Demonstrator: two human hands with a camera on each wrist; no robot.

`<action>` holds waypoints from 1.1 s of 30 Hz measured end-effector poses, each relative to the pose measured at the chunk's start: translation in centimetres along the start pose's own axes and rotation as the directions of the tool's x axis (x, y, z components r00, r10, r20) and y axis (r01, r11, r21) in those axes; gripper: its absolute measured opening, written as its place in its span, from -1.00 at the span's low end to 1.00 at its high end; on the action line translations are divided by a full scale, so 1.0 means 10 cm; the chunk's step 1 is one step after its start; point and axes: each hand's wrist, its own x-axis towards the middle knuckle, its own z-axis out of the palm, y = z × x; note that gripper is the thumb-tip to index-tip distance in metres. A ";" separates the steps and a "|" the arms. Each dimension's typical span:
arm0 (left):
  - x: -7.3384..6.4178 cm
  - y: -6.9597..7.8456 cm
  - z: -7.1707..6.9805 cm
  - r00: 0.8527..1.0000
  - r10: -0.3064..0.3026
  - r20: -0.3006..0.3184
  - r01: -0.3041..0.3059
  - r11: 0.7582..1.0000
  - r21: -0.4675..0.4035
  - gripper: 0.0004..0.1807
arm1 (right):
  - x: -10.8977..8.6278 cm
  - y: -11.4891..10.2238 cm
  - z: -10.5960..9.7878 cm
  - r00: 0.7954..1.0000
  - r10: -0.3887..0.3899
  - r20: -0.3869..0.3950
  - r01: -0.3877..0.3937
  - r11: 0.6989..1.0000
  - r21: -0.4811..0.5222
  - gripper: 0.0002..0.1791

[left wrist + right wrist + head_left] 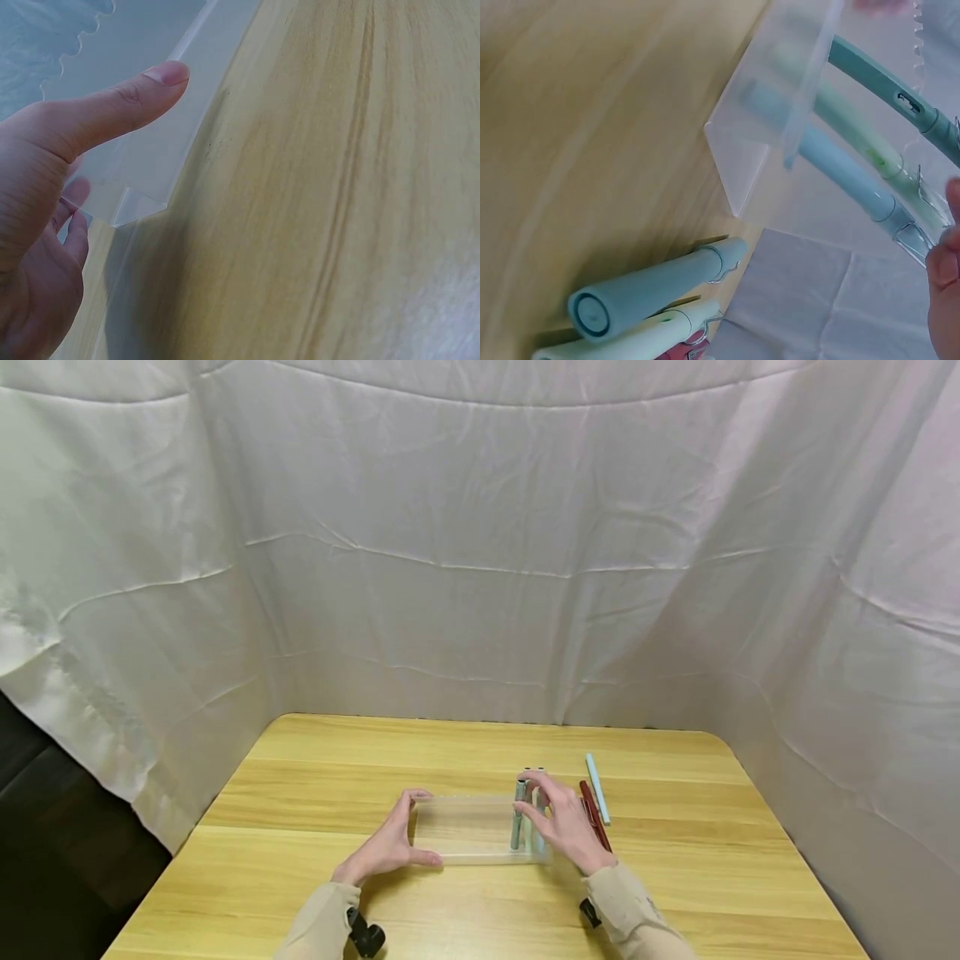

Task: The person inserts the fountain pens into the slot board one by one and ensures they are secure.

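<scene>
A clear plastic pen rest with a wavy edge lies between both hands. My left hand grips its left end, the thumb along the near side and the fingers at the far side. At the right end, my right hand pinches a dark teal pen near its capped end. A light green pen and a light blue pen lie side by side in the rest, next to the teal one. In the head view the right hand partly hides them.
To the right of the rest, on the wooden table, lie another light blue pen and a red pen. The right wrist view also shows a pale green pen there. Grey curtains hang round the table.
</scene>
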 end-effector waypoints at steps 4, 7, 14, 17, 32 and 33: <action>0.00 0.00 0.00 1.000 0.003 -0.002 -0.003 1.000 0.001 0.14 | 0.01 0.00 0.00 1.000 0.002 -0.011 -0.003 0.998 -0.066 -0.45; 0.00 0.00 -0.01 1.000 0.007 -0.001 -0.007 1.000 0.000 0.14 | 0.02 0.01 0.00 1.000 -0.003 -0.017 0.001 0.993 -0.120 -0.41; 0.01 0.00 -0.01 1.000 0.004 0.001 -0.004 1.000 -0.003 0.14 | 0.07 0.03 0.00 0.999 0.046 0.023 -0.042 0.987 -0.152 -0.39; 0.01 0.00 -0.01 1.000 0.002 0.002 -0.002 1.000 -0.004 0.14 | 0.08 0.04 0.00 0.996 0.074 0.043 -0.067 0.987 -0.149 -0.39; 0.00 0.00 0.00 1.000 0.000 -0.001 0.000 1.000 0.004 0.14 | 0.07 0.08 0.05 0.993 0.103 0.059 -0.093 0.983 -0.160 -0.37; 0.00 0.00 0.00 1.000 0.000 0.000 0.000 1.000 0.003 0.14 | 0.07 0.08 0.05 0.992 0.112 0.066 -0.100 0.982 -0.159 -0.37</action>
